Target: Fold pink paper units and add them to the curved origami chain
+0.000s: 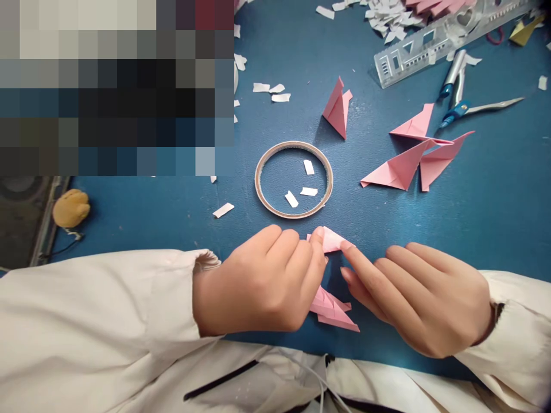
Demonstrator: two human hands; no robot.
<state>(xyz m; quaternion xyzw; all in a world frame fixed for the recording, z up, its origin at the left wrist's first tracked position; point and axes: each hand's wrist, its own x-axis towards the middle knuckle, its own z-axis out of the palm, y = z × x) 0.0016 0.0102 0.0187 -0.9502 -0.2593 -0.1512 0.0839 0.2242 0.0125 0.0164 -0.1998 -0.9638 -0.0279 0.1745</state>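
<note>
A small folded piece of pink paper (331,240) is pinched between the thumb and fingers of my left hand (269,281). My right hand (424,298) reaches in from the other side, its index fingertip pressed on the right corner of that paper. The right thumb sits a little lower, apart from the paper, and the other fingers are curled. Below and partly behind my left hand lie more folded pink paper pieces (333,310), their left ends hidden.
Ahead lies a thin tape ring (294,217) around white paper scraps. Folded pink pieces stand beyond it (338,109) and to its right (396,166). Compasses (460,109), a clear ruler (413,57) and a white scrap heap (390,17) occupy the far right. A yellow toy (71,208) sits left.
</note>
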